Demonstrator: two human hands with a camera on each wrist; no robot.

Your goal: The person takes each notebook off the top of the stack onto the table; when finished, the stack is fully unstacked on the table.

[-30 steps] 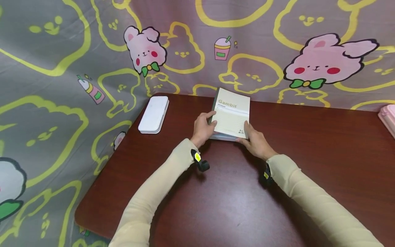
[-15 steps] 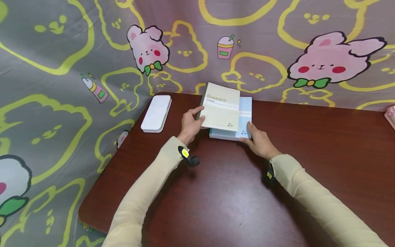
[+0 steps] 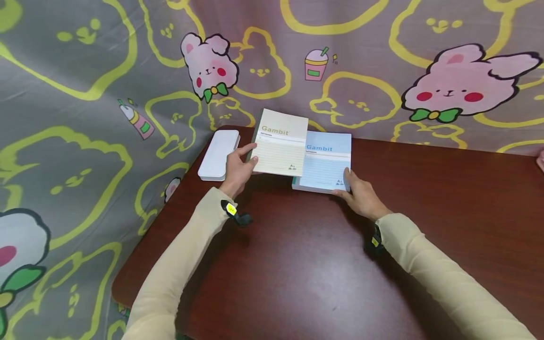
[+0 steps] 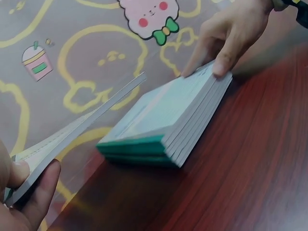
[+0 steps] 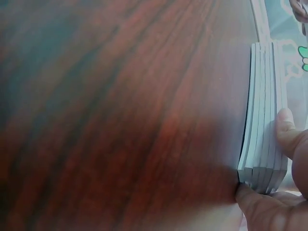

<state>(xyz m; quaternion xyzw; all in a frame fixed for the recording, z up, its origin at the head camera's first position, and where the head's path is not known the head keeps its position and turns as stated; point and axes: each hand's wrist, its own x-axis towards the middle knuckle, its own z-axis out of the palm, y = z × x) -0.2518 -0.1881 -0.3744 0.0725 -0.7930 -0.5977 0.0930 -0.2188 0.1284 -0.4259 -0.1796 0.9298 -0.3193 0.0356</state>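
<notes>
My left hand (image 3: pixel 237 171) holds a cream "Gambit" notebook (image 3: pixel 280 153) by its left edge, thumb on the cover and fingers beneath. In the left wrist view this notebook (image 4: pixel 72 137) is raised and tilted, apart from the stack. A stack of several notebooks (image 4: pixel 199 115) lies on the table with a blue "Gambit" notebook (image 3: pixel 327 165) on top. The cream one overlaps its left side in the head view. My right hand (image 3: pixel 363 196) grips the near right corner of the stack. In the right wrist view, the thumb and fingers (image 5: pixel 288 130) are at the stack's page edges (image 5: pixel 262 106).
Left of the notebooks, a white flat case (image 3: pixel 218 156) lies on the dark red-brown table (image 3: pixel 289 264), partly behind my left hand. A pink object (image 3: pixel 540 162) shows at the far right edge. A cartoon-printed curtain (image 3: pixel 361 56) hangs behind and to the left.
My left hand has lifted the cream notebook off the stack and moved it left, uncovering the blue notebook. My right hand has stayed at the stack's corner.
</notes>
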